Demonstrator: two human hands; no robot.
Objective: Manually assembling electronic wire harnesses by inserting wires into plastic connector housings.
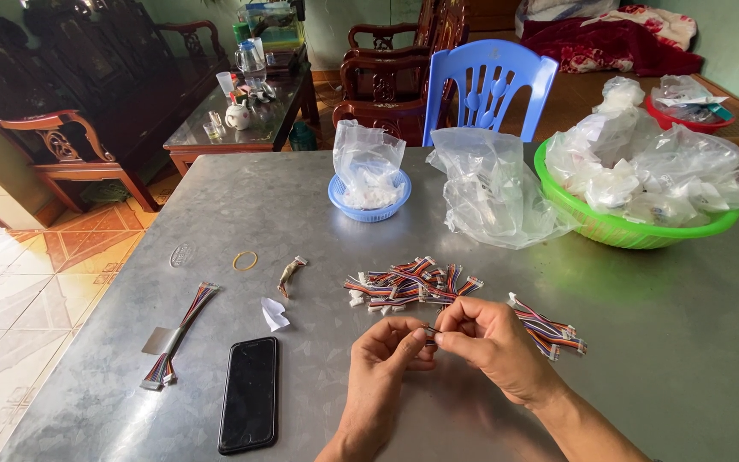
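Both hands meet low over the metal table [301,214]. My left hand [384,359] pinches the end of a short multicoloured wire harness [549,329] between thumb and fingertips. My right hand [493,342] grips the same harness, whose wires trail out to the right and end in white connectors. Just beyond the hands lies a loose pile of similar harnesses [412,284].
A black phone [250,393], a longer cable bundle [180,335], a paper scrap [274,313], a rubber band [245,260] and a small wire piece [289,274] lie left. Farther back: blue bowl [369,205], clear bags [493,192], green basket [635,227], blue chair [489,85].
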